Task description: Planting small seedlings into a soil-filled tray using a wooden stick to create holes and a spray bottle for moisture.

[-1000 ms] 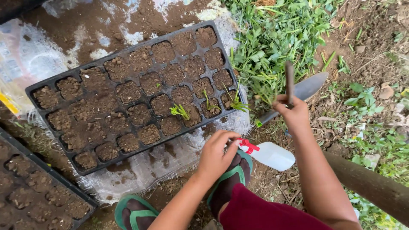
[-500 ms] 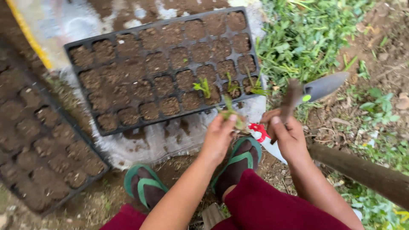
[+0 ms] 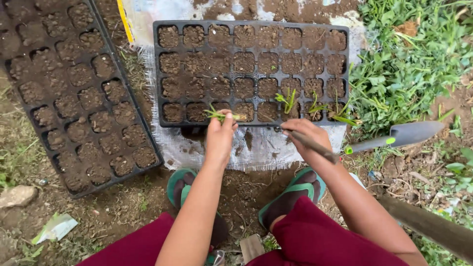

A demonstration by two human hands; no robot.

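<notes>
Since half a second ago, our left hand has moved from near our feet up to the near edge of the black seedling tray, and the tray now sits straight in front of us, no longer tilted in the view. We pinch a small green seedling between the fingertips of the left hand; its thin leaves lie over the front row of the tray, just above the soil of one cell. Our right hand is closed around a thin dark stick, and the tip of the stick points toward the front rim of the tray. Three other seedlings already stand in the cells at the front right corner.

Under the tray lies a white woven sack, dirty with soil. A second black tray, also filled with soil, lies to the left at an angle. On the right, beside the grass, a grey garden trowel rests on the ground, well apart from our right hand. Below, we see our green sandals and dark red clothing.
</notes>
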